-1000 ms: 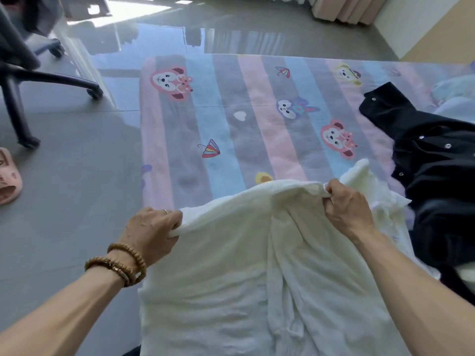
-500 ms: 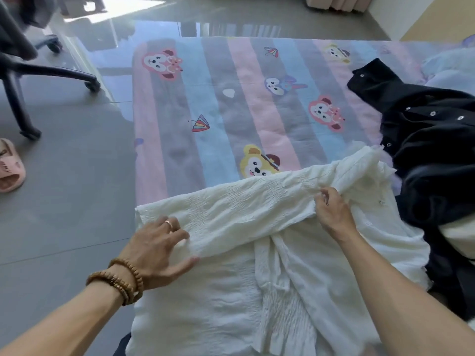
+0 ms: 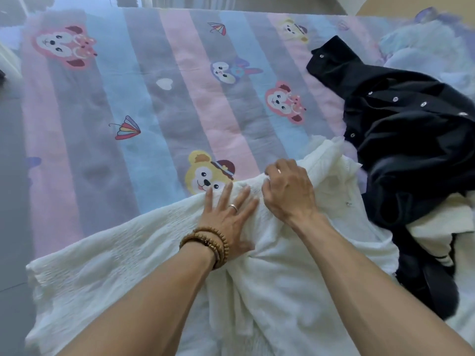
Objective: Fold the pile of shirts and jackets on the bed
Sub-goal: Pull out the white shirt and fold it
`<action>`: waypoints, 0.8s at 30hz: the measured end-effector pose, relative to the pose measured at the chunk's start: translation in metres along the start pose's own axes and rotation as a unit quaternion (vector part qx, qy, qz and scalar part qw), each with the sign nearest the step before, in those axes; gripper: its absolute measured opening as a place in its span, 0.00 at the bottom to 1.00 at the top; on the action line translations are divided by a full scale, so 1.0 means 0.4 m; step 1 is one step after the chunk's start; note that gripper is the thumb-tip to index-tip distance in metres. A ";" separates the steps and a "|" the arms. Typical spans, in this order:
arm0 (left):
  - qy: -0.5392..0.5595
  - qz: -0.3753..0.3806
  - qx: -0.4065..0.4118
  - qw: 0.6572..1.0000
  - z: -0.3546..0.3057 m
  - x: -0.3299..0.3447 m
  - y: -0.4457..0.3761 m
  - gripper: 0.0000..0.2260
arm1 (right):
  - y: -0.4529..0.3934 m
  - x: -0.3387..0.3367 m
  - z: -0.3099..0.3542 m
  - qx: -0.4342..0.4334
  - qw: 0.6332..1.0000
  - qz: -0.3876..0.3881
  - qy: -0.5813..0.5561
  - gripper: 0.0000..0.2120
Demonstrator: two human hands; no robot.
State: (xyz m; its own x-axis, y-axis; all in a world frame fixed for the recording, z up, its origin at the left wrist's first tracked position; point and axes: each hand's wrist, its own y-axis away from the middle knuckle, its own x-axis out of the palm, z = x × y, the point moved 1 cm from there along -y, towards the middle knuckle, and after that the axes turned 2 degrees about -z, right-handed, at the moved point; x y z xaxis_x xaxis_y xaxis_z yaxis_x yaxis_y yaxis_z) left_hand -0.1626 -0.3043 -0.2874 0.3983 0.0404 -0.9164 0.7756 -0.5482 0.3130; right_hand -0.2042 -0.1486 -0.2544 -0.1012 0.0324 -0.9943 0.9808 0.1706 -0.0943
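Observation:
A white textured shirt [image 3: 108, 268] lies spread across the near edge of the bed, one sleeve stretched out to the left. My left hand [image 3: 228, 219], with a ring and bead bracelets, presses flat on the shirt near its top edge, fingers straight and spread. Right beside it, my right hand [image 3: 288, 191] has its fingers curled into the fabric and pinches the shirt's upper edge. A black jacket [image 3: 401, 140] with metal snaps lies crumpled to the right, touching the white shirt's far corner.
The bed sheet [image 3: 164, 111] has pink, blue and grey stripes with cartoon animals. More cream and dark garments [image 3: 437, 227] are piled under the black jacket at the right. Grey floor [image 3: 10, 176] runs along the left side of the bed.
My left hand slid right along the shirt from its left part to the middle, ending next to my right hand. The camera moved closer over the bed.

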 end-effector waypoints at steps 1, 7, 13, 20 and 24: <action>0.001 0.008 0.003 1.000 0.012 0.021 -0.005 0.46 | -0.014 0.022 -0.009 -0.022 0.998 0.050 -0.024 0.15; 0.076 -0.017 0.013 0.997 0.048 0.083 -0.025 0.55 | 0.003 0.124 -0.215 0.213 0.953 0.211 -0.033 0.35; 0.089 -0.004 0.018 0.996 0.052 0.085 -0.028 0.55 | -0.033 0.116 -0.250 0.296 0.923 0.247 -0.002 0.34; 0.054 0.005 -0.004 0.999 0.075 0.043 0.042 0.50 | 0.077 0.090 0.014 0.161 0.965 0.201 -0.059 0.33; -0.016 -0.118 -0.144 0.982 0.236 0.058 0.243 0.37 | 0.140 0.095 0.146 0.177 0.965 0.177 -0.074 0.37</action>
State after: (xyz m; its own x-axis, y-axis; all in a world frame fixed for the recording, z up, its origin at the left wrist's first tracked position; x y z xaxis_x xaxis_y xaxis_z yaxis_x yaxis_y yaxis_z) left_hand -0.1241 -0.4355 -0.3019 0.1785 0.1090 -0.9779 0.9527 -0.2676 0.1441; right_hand -0.1435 -0.1954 -0.3002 0.2496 -0.1192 -0.9610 0.9476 -0.1743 0.2677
